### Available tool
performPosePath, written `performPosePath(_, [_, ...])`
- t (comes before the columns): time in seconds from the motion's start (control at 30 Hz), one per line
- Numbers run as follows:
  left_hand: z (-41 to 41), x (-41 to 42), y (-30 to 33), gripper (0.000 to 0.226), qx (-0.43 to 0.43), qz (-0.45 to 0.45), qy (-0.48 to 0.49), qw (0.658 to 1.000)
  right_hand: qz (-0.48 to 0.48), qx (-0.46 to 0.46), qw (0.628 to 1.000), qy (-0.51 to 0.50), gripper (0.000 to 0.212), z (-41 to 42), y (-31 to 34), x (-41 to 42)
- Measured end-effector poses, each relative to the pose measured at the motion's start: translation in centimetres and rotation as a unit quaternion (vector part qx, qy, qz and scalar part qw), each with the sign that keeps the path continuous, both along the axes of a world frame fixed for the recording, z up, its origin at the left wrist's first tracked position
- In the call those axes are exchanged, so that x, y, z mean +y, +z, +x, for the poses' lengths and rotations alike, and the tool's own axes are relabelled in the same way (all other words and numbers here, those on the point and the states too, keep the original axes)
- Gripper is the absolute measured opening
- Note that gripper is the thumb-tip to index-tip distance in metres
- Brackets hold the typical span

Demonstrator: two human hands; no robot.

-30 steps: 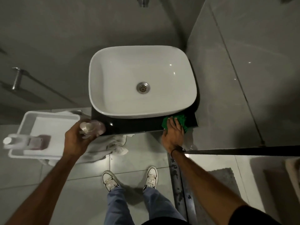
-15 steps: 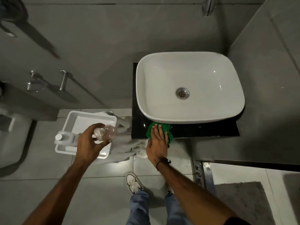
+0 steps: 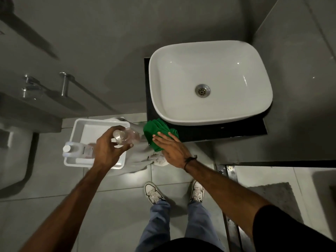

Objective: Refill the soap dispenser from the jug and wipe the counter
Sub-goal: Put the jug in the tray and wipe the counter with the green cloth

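Note:
My left hand (image 3: 107,149) grips a clear soap dispenser bottle (image 3: 127,137) with pinkish liquid, held in the air above a white tray (image 3: 80,128) on the floor. A white jug (image 3: 76,150) with a white cap lies in that tray, partly hidden by my hand. My right hand (image 3: 171,149) lies flat, fingers spread, on a green cloth (image 3: 156,129) at the front left corner of the black counter (image 3: 218,131). Part of the cloth hangs over the corner. A white basin (image 3: 209,113) fills most of the counter.
A pale rag (image 3: 143,160) lies on the tiled floor below the counter's corner, beside the tray. A metal towel rail (image 3: 63,84) sticks out of the grey wall at left. A toilet (image 3: 12,157) is at far left. A grey mat (image 3: 276,199) lies at right, past a metal floor rail (image 3: 231,197).
My right hand has slid the green cloth leftward along the counter's front edge, from the right end to the left corner. My left hand has kept hold of the dispenser.

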State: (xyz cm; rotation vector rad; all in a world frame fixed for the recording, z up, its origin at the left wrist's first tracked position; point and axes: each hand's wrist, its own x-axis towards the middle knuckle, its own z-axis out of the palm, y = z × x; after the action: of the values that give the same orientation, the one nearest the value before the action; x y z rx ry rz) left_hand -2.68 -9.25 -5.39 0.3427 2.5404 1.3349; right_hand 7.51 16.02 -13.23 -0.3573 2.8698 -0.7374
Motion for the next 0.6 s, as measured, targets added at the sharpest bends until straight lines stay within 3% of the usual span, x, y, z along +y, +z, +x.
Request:
performPosePath(0.17, [0.7, 3.8, -0.4, 0.063, -0.016, 0.013, -0.024, 1.0, 0.021, -0.011, 0.999, -0.036, 0.069, 4.2, 0.7, 7.4])
performPosePath(0.3, [1.0, 7.2, -1.1, 0.061, -0.009, -0.027, -0.053, 0.998, 0.06, -0.04, 0.994, -0.082, 0.075, 7.8, 1.4, 15.0])
performPosePath(0.6, [1.0, 10.9, -2.1, 0.06, 0.001, -0.097, -0.047, 0.994, 0.106, -0.085, 0.96, -0.246, 0.061, 12.2, 3.7, 27.0])
